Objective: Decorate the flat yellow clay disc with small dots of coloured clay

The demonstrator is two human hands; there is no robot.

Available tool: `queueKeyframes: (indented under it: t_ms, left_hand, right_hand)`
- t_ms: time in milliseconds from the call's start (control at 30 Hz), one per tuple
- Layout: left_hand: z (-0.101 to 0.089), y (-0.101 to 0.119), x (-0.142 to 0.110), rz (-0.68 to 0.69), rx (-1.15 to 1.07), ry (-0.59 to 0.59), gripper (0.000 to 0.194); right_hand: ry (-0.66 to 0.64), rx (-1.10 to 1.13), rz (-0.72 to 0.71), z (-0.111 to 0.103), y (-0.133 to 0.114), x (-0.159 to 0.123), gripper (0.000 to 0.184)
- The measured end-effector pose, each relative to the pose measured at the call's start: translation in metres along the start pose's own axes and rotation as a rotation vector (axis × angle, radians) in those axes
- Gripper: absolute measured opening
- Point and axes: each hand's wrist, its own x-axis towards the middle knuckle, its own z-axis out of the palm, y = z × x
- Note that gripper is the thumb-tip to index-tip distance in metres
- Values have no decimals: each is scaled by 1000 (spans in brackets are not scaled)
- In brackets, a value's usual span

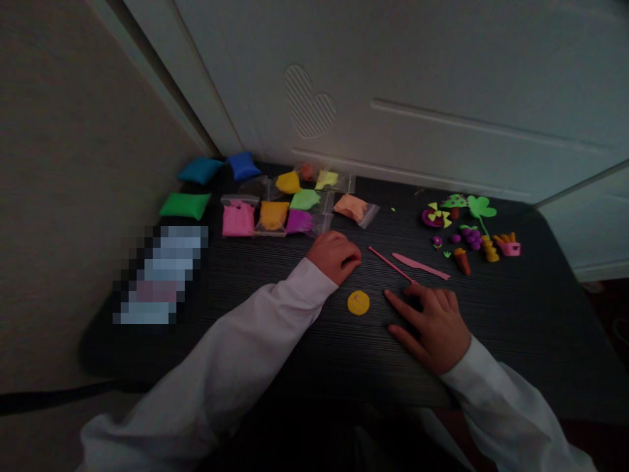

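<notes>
My left hand (336,256) is over the middle of the dark table (275,314), its fingers curled together. Whether anything is between those fingertips, I cannot make out. Just below it lies a flat yellow clay disc (358,303) with small pinkish marks on its face. To the right of the disc rests my right hand (432,321), thumb and index finger stretched out and apart, the other fingers bent. Its knuckles are beside the lower end of a thin pink modelling stick (390,264). A pink plastic clay knife (421,266) lies just beyond.
Bags of coloured clay, including a pink one (238,219) and a peach one (352,208), lie at the back left. Small clay figures, among them purple grapes (472,238) and a pink box of fries (508,245), stand at the right. A pixelated panel (164,275) is at the left.
</notes>
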Motion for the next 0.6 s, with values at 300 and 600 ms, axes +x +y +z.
queueKeyframes:
  t_ms: [300,600]
  left_hand:
    - [3,-1,0,40,-34,36,14]
    - [-1,1,1,26,12,-15,25]
  right_hand:
    - [3,57,9,-1,4,1,52]
    - [-13,125,20,-9,4,0,48]
